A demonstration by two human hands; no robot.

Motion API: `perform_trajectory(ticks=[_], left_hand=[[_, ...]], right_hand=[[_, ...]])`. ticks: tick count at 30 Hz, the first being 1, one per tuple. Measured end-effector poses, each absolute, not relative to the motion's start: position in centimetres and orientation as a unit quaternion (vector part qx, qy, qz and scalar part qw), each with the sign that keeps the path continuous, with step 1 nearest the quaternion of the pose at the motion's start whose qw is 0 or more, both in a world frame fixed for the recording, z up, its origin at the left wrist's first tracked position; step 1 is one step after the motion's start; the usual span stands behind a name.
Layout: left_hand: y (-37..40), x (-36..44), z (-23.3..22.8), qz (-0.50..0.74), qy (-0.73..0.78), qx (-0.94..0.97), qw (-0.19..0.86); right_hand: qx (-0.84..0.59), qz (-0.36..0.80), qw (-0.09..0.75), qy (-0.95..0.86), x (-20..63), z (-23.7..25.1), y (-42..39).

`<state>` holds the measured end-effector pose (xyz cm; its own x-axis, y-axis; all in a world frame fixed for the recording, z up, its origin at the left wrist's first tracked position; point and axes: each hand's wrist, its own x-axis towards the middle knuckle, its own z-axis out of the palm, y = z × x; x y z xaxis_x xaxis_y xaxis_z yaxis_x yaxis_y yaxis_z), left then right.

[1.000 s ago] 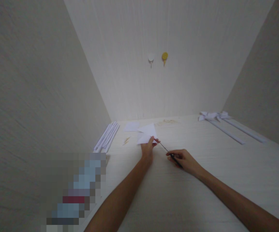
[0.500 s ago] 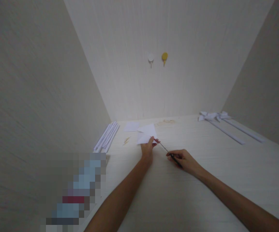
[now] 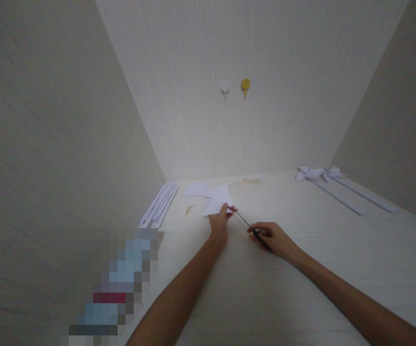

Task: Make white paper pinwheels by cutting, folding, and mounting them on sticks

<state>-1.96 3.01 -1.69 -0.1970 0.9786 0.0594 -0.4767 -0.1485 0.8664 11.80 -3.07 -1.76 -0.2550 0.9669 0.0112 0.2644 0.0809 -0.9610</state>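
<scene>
Both hands work over a pale table (image 3: pixel 301 269), left (image 3: pixel 219 222) pinching paper (image 3: pixel 218 201), right (image 3: pixel 274 238) gripping scissors (image 3: pixel 253 229).

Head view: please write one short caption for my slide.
Left hand holds folded white paper on the table; right hand holds a thin dark tool pointing toward it.

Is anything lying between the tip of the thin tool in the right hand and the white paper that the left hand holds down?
Nothing visible does. The right hand grips the thin dark tool, whose tip reaches the left hand's fingers at the white paper's edge. Only bare table lies under it.
</scene>
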Motion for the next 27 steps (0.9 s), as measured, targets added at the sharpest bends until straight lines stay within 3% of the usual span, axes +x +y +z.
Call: perform_trajectory(ticks=[10,27], left_hand=[[1.2,-1.0,-1.0,0.547,0.382,0.487,0.565],[0.9,-1.1,-1.1,0.514,0.348,0.550,0.559]], right_hand=[[-0.473,0.472,0.579,-0.467,12.4,-1.6,-2.5],[-0.464,0.486,0.570,-0.472,12.5,-1.8,-2.2]])
